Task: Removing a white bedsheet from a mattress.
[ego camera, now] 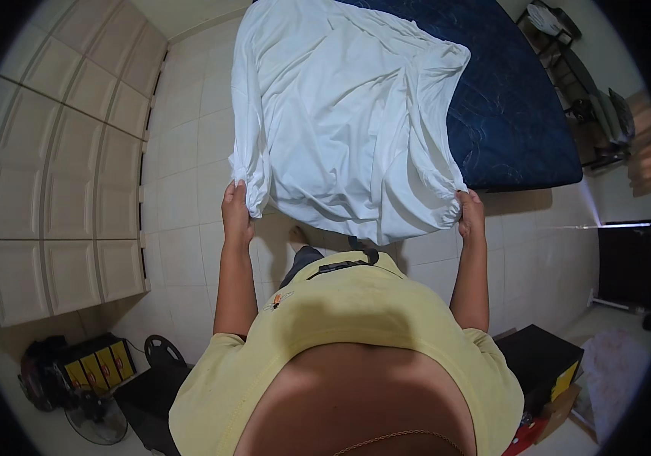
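Note:
A white fitted sheet (331, 125) with gathered, elastic-looking edges spreads out in front of me, wrinkled, its far part lying over a dark blue mattress (513, 125). My left hand (238, 211) grips its near left corner, thumb on top of the bunched cloth. At the near right corner my right hand (471, 211) pinches the gathered edge close to the mattress's near side. Between the two hands the near edge hangs in a sagging curve above the tiled floor. The fingers under the cloth are partly hidden.
Panelled cabinet doors (69, 165) run along the left. A standing fan (96, 419) and a black box with yellow panels (100, 367) are at lower left. Chairs (587, 85) stand beyond the mattress at right. Another black box (539, 359) lies at lower right, behind my right arm.

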`<state>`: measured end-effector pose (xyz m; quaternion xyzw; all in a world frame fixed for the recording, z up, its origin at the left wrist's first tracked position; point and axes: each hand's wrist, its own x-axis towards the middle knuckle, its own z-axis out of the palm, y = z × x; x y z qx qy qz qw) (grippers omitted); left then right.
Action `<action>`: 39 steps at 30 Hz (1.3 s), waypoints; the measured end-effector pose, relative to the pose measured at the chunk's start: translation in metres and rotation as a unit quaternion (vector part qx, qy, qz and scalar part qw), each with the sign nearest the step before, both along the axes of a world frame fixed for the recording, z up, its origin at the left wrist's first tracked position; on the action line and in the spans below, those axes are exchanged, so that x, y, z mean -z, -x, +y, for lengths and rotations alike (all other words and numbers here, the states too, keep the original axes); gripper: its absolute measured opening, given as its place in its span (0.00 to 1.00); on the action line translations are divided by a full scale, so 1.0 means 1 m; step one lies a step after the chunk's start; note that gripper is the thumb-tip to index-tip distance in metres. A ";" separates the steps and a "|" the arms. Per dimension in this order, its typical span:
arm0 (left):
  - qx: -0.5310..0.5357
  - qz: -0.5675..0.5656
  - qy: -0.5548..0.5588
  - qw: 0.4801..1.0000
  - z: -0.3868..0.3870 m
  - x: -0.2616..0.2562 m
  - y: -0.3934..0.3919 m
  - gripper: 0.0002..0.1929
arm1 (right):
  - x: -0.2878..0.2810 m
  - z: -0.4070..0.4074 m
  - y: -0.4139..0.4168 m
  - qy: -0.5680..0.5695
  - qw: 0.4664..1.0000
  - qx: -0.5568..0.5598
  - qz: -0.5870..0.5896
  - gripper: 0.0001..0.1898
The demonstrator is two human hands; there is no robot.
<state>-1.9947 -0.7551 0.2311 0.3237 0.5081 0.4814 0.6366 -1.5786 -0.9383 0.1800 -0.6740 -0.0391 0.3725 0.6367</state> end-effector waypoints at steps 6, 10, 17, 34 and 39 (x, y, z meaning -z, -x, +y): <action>-0.046 0.036 -0.018 0.998 -0.016 -0.002 0.011 0.15 | -0.009 0.033 0.003 0.008 0.996 -0.059 -0.063 0.09; -0.071 -0.069 -0.030 0.995 -0.011 -0.008 0.016 0.13 | -0.031 0.056 0.021 -0.032 0.994 -0.094 -0.037 0.07; -0.038 -0.164 0.020 0.986 0.008 -0.016 0.018 0.15 | -0.056 0.085 0.043 -0.102 0.984 -0.090 0.112 0.12; 0.332 0.016 0.090 0.939 -0.015 -0.033 -0.080 0.36 | -0.062 0.135 0.200 -0.096 0.823 -0.442 -0.344 0.22; 0.388 -0.011 0.069 0.919 -0.014 -0.033 -0.084 0.43 | -0.049 0.134 0.209 -0.091 0.838 -0.414 -0.344 0.16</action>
